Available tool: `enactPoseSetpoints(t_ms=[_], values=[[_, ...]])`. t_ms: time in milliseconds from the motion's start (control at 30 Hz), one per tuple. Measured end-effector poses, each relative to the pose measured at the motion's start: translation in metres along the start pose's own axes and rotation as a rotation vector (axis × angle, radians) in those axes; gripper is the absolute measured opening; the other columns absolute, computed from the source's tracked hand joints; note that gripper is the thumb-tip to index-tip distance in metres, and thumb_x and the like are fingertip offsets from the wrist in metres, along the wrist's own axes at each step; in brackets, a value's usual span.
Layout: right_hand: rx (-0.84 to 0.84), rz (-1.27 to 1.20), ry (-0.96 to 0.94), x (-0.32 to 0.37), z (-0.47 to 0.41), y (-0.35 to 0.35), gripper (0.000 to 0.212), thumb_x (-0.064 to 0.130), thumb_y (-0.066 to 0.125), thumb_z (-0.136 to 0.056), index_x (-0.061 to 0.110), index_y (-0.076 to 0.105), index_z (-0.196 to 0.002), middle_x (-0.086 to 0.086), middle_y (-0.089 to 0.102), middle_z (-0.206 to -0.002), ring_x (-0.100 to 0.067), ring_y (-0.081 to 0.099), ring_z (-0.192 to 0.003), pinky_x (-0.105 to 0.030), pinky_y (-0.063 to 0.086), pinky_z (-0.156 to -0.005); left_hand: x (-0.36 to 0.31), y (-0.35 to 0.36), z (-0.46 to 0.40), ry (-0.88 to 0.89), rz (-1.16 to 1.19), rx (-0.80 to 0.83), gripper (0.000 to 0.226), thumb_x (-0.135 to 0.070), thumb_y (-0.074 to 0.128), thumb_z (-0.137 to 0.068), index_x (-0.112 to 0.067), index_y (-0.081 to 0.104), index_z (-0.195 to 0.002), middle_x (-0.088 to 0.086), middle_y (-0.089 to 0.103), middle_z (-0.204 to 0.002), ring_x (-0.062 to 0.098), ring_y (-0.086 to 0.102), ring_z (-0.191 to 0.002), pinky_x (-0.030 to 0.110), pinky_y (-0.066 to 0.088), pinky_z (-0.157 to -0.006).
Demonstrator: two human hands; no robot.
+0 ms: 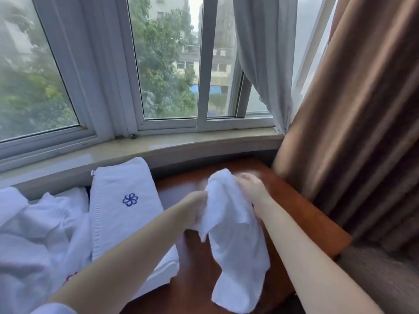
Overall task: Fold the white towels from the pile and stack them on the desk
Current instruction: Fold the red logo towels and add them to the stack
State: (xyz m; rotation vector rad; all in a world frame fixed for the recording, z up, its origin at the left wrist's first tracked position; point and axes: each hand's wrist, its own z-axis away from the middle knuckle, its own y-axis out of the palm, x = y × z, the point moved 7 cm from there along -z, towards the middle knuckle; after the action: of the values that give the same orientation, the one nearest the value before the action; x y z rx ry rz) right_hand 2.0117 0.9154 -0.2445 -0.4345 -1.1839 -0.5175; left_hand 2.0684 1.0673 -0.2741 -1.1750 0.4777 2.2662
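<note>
Beneath a curved bay window [158, 64] with a brown curtain [353, 114] at the right, a polished wooden desk [301, 207] is seen. A small white towel [233, 241] is held up over the desk, its upper end gripped by the left hand [197, 207] on one side and pinched by the right hand [251, 189] on the other, its lower end hanging toward the desk. At the left, a folded towel with a blue flower emblem [127, 200] is laid on a stack, beside a rumpled pile of white towels [38, 236].
</note>
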Motion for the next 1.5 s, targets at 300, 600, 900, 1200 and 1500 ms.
enactPoseSetpoints(t_ms=[300, 600, 900, 1200, 1500], values=[[0.126, 0.235, 0.051, -0.043, -0.037, 0.004, 0.031, 0.041, 0.061, -0.09, 0.02, 0.054, -0.111, 0.005, 0.055, -0.087, -0.011, 0.052, -0.072, -0.023, 0.041, -0.062, -0.037, 0.015, -0.053, 0.186, 0.368, 0.096, 0.049, -0.011, 0.032, -0.09, 0.003, 0.072, -0.065, 0.014, 0.064, -0.058, 0.018, 0.064, -0.053, 0.016, 0.049, -0.05], [0.384, -0.506, 0.596, -0.083, -0.036, 0.01, 0.022, 0.007, 0.05, -0.091, 0.01, 0.052, -0.069, 0.002, 0.043, -0.049, -0.007, 0.039, -0.04, -0.016, 0.042, -0.043, -0.041, 0.026, -0.069, 0.26, 0.618, -0.096, 0.028, -0.005, 0.045, -0.089, -0.011, 0.057, -0.063, -0.003, 0.048, -0.051, 0.008, 0.049, -0.047, 0.017, 0.041, -0.052], [0.132, -0.812, 0.318, -0.088, -0.02, -0.111, 0.019, 0.0, 0.043, -0.091, 0.015, 0.055, -0.091, -0.006, 0.059, -0.061, -0.014, 0.052, -0.044, -0.017, 0.038, -0.04, 0.018, 0.005, -0.035, 0.183, 1.104, -0.357, 0.075, -0.007, 0.065, -0.082, -0.019, 0.033, -0.149, 0.0, 0.046, -0.142, 0.02, 0.057, -0.109, 0.033, 0.048, -0.098], [-0.28, -0.726, 0.316, -0.154, 0.02, -0.205, 0.025, 0.002, 0.032, -0.097, 0.011, 0.055, -0.099, -0.011, 0.056, -0.082, -0.019, 0.054, -0.067, -0.024, 0.05, -0.051, 0.059, -0.016, 0.041, 0.367, 0.773, -0.763, 0.063, 0.003, 0.067, -0.079, -0.011, 0.043, -0.136, 0.013, 0.062, -0.108, 0.019, 0.059, -0.071, 0.025, 0.05, -0.055], [-0.122, -0.28, 0.644, -0.247, 0.082, -0.132, 0.028, -0.005, 0.041, -0.089, 0.008, 0.054, -0.11, -0.012, 0.055, -0.089, -0.016, 0.048, -0.057, -0.02, 0.041, -0.04, 0.197, 0.05, 0.037, -0.285, 0.023, -0.433, 0.014, -0.006, 0.065, -0.086, -0.002, 0.059, -0.098, 0.007, 0.065, -0.057, 0.015, 0.062, -0.038, 0.019, 0.043, -0.032]])
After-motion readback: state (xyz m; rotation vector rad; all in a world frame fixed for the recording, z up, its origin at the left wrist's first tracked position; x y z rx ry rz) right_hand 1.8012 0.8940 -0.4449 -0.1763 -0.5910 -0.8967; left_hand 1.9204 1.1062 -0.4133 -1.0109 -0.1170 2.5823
